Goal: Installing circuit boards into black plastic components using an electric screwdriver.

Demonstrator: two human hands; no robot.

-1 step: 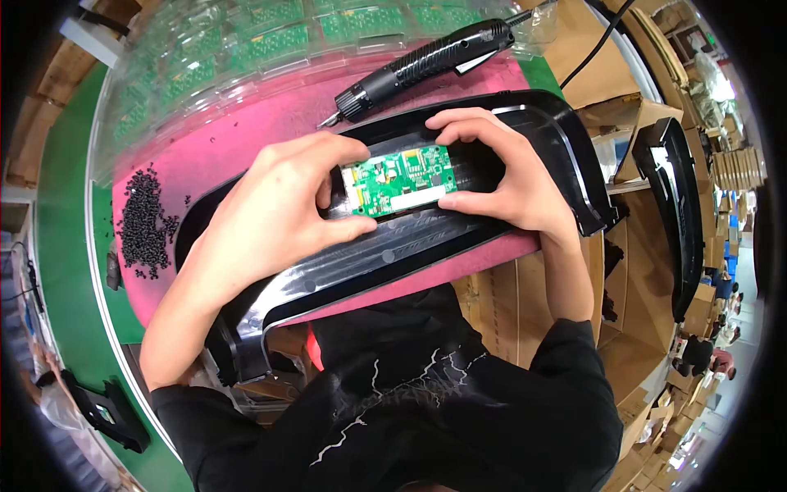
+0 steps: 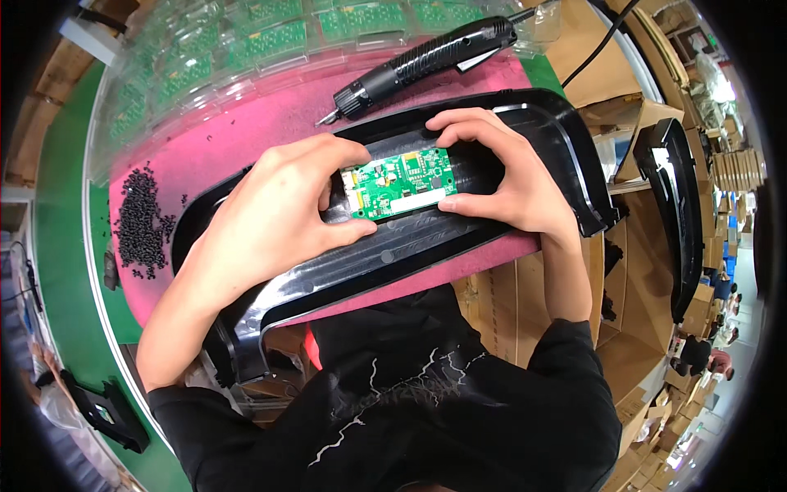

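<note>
While both bare hands steady it from its two ends, the rectangular green circuit board with a white strip lies face up over the hollow of a long, glossy black plastic shell, near the shell's middle. The left hand has its grip closed around the board's left end, fingers at the far corner and thumb at the near one; the right hand pinches the right end likewise, its grip about as wide as the board is deep.

As far as can be judged, bringing board and shell together is done, but fastening is not visibly begun: neither hand has a tool, and I cannot tell whether the board sits fully down or whether its corner holes are filled.

Counted out, there are two hands, one board between them and one shell beneath. One black cylindrical power screwdriver lies beyond the shell, and one heap of tiny black screws, too many to count, sits on one pink mat over the green worktop. Several more green boards fill the clear plastic trays behind; one second black curved shell stands at far right
</note>
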